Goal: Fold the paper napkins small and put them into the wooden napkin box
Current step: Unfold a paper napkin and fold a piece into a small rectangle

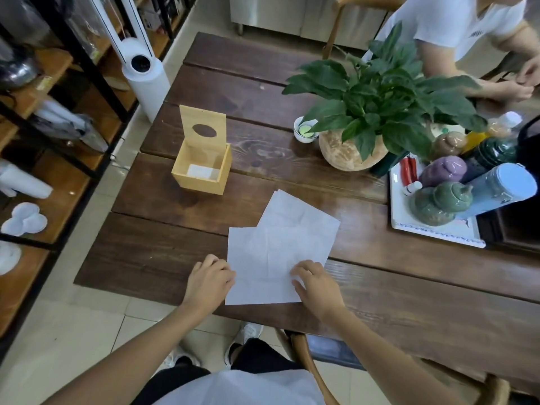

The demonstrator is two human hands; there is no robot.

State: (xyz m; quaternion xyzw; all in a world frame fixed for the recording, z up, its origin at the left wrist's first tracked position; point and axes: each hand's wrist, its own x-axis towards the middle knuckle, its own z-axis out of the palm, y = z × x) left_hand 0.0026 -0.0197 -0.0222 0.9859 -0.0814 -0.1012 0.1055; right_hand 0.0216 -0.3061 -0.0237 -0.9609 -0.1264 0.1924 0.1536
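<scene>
Two unfolded white paper napkins lie overlapping on the dark wooden table (163,258). The near napkin (263,264) lies square at the front edge; the far napkin (301,220) is angled beneath it. My left hand (209,280) rests curled on the near napkin's left edge. At that napkin's lower right corner my right hand (315,283) pinches the paper. The wooden napkin box (201,168) stands farther left with its lid up, and a small folded white napkin (201,172) lies inside.
A potted plant (377,112) and a small white cup (305,130) stand behind the napkins. At the right, a white tray (435,229) holds teapots and bottles. Another person (467,33) sits at the far right. Shelving and a white fan (143,68) line the left.
</scene>
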